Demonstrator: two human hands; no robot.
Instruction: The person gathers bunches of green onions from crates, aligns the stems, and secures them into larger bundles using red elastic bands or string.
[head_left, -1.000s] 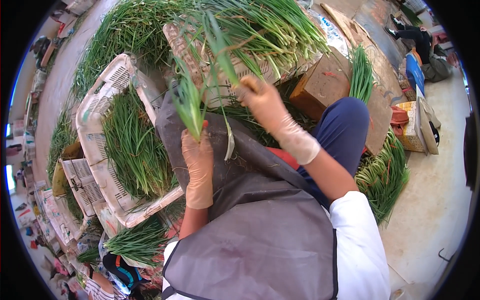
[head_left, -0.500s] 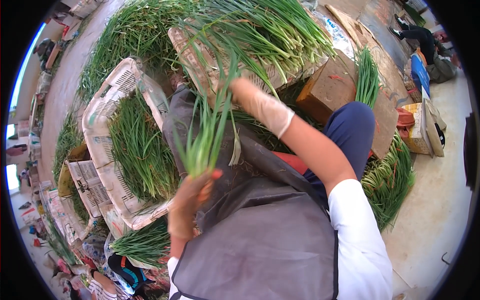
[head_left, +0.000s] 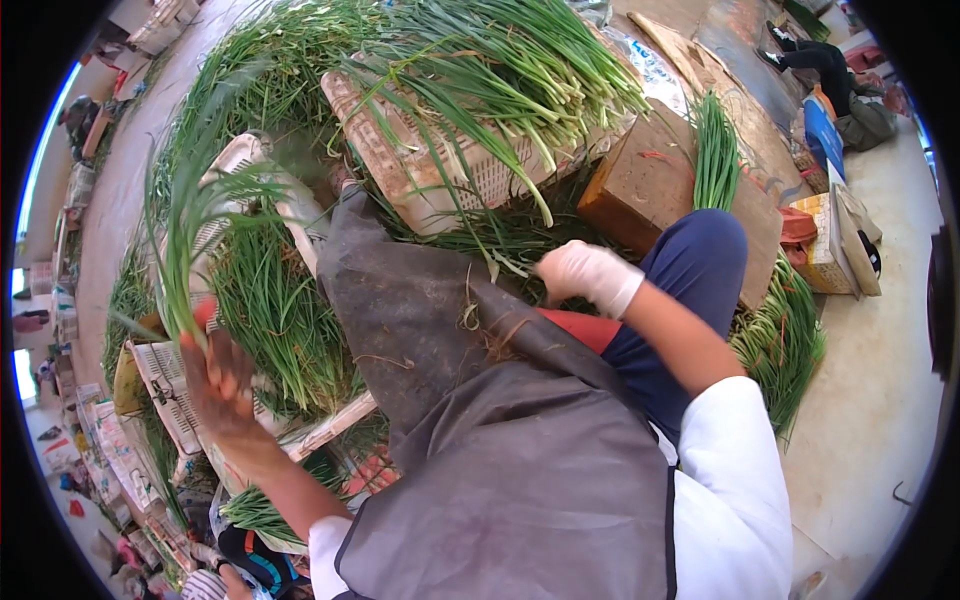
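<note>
At the left, my left hand (head_left: 222,378) grips the pale lower ends of a small bunch of garlic chives (head_left: 180,270), whose long green leaves fan upward, blurred. Something red covers one fingertip. That hand is over the edge of a white slotted crate (head_left: 325,425) holding more loose chives (head_left: 275,310). My right hand (head_left: 590,275), in a thin pale glove, is curled closed above my right thigh; its fingertips are hidden, so I cannot see whether anything is in them. Some stray stalks (head_left: 495,255) lie just left of it.
Ahead, a large pile of chives (head_left: 530,90) rests on an upturned white crate (head_left: 440,205). A brown box (head_left: 645,165) stands right of it, beside a tied bundle (head_left: 716,155). More bundles (head_left: 775,345) lie beyond my right knee. A dark apron (head_left: 510,480) covers my lap.
My left hand has swung left with the chives, from over my lap to the crate. My right hand has dropped back toward my right thigh, away from the leaves.
</note>
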